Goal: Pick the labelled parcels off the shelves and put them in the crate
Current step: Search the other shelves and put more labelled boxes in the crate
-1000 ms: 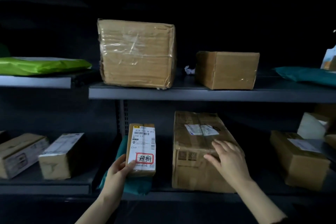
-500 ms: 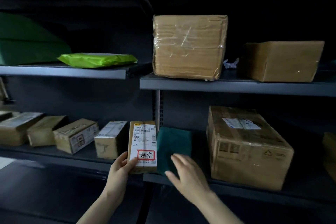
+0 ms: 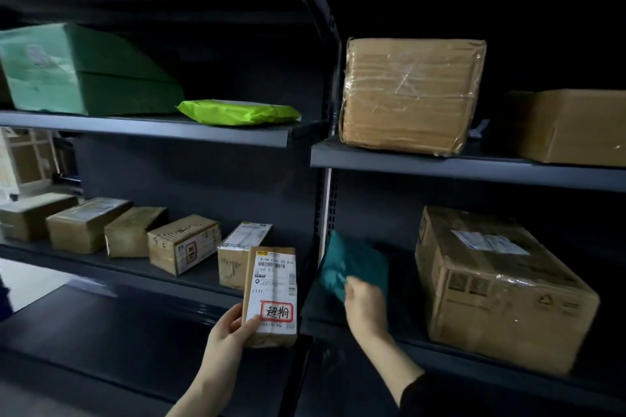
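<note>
Cardboard, slim and taped: the labelled parcel (image 3: 271, 294) stands upright in the left hand (image 3: 227, 335), clear of the shelves. The hand grips its lower end, thumb laid across the white label beside a red-boxed stamp. The right hand (image 3: 366, 301) reaches onto the lower shelf (image 3: 411, 322), its fingers curled round the near edge of a teal mailer (image 3: 355, 261). This mailer leans tilted beside the upright post (image 3: 327, 206), apart from the large carton (image 3: 501, 288). No label shows on its visible face, and the crate is out of view.

Likely faults from here:
- The soft mailer, pinched at one edge only, may sag and slide out of the fingers as it lifts.
- Its far corner may snag on the post.
- The slim parcel, held low, may tip over the thumb while attention is on the other hand.
- An unlabelled mailer would be a wrong pick.
</note>
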A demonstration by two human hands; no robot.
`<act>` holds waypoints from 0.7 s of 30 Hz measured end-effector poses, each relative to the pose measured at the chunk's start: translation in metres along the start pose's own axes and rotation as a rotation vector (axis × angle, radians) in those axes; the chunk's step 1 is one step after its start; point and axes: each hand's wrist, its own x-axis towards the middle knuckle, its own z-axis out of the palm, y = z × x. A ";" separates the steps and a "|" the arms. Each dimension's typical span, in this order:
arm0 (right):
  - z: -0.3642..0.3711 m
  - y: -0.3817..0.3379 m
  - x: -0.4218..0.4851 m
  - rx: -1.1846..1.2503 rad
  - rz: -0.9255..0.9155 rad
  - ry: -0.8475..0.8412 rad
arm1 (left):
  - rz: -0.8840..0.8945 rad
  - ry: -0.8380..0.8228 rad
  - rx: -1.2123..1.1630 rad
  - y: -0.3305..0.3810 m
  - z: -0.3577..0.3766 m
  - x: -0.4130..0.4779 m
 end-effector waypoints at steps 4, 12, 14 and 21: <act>-0.011 0.000 0.003 0.514 0.370 0.347 | -0.017 0.001 -0.003 -0.005 0.000 -0.001; -0.010 0.023 -0.006 1.087 0.841 0.310 | -0.029 -0.031 -0.012 -0.011 0.009 -0.002; -0.014 0.026 -0.010 1.192 0.920 0.277 | -0.037 -0.039 -0.014 -0.013 0.012 -0.004; -0.021 0.056 -0.035 1.018 0.920 0.199 | -0.053 -0.058 -0.006 -0.017 0.022 -0.006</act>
